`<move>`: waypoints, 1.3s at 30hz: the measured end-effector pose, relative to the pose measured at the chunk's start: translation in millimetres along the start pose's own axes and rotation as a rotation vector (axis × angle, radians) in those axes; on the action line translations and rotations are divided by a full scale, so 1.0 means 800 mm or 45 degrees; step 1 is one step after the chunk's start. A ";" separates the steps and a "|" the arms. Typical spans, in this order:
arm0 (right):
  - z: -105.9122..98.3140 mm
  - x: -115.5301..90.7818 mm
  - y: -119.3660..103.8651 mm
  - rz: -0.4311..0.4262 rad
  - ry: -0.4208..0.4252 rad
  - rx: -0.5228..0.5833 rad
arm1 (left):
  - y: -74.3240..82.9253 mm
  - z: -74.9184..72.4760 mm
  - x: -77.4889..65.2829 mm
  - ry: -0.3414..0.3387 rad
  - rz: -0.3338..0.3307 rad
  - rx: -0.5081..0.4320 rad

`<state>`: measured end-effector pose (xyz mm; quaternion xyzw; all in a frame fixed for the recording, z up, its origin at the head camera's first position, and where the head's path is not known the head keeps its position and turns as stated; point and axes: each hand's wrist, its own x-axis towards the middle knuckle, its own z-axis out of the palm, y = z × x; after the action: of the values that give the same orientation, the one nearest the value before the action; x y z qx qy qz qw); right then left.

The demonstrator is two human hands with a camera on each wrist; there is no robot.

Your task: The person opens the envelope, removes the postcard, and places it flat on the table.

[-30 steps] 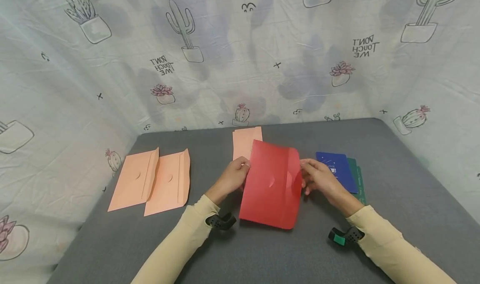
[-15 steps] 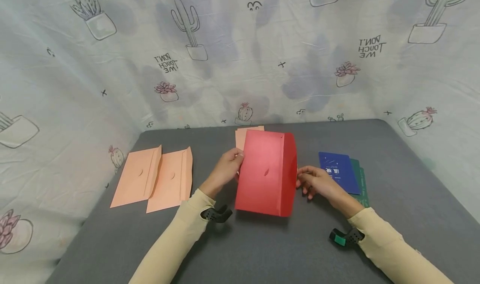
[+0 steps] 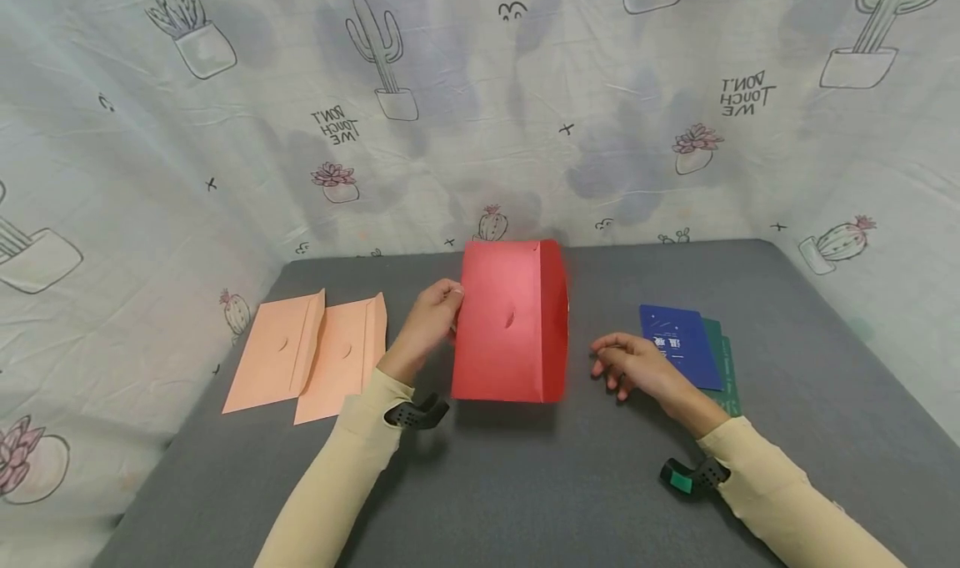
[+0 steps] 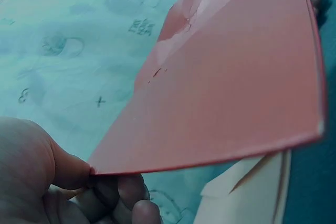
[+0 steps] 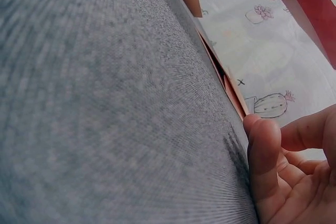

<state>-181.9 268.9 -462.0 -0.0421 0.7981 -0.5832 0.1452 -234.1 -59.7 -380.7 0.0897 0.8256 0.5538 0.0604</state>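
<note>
A red paper envelope (image 3: 497,334) is held up over the grey table, its flap folded partly open on the right side. My left hand (image 3: 427,319) pinches it by its left edge, thumb in front; the left wrist view has the thumb and curled fingers at a corner of the red envelope (image 4: 226,93). My right hand (image 3: 633,368) is low over the table, apart from the envelope, its fingers loosely bent around nothing. Right of that hand lies a blue card (image 3: 678,343) with white print, overlapping green cards (image 3: 726,372).
Two peach envelopes (image 3: 276,351) lie side by side at the table's left, flaps raised. Behind the red one, a pale peach envelope (image 4: 247,190) shows in the left wrist view; the head view hides it. A cactus-printed curtain (image 3: 450,134) surrounds the grey table (image 3: 555,501).
My left hand has lifted the red envelope up and to the left, away from the right hand. The right fingers have come off its flap edge, and the flap has swung further open.
</note>
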 end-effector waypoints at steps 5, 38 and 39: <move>-0.001 0.000 0.000 0.001 0.000 -0.003 | 0.000 -0.020 0.002 0.041 -0.025 -0.028; -0.003 0.002 0.000 -0.010 0.006 -0.026 | -0.029 -0.099 0.013 0.280 -0.157 -0.088; -0.003 0.002 0.000 -0.009 0.005 -0.023 | -0.031 -0.100 0.012 0.286 -0.159 -0.083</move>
<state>-183.8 270.6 -461.5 -0.0449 0.8035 -0.5765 0.1412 -261.7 -139.1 -372.8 -0.0265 0.8127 0.5820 0.0049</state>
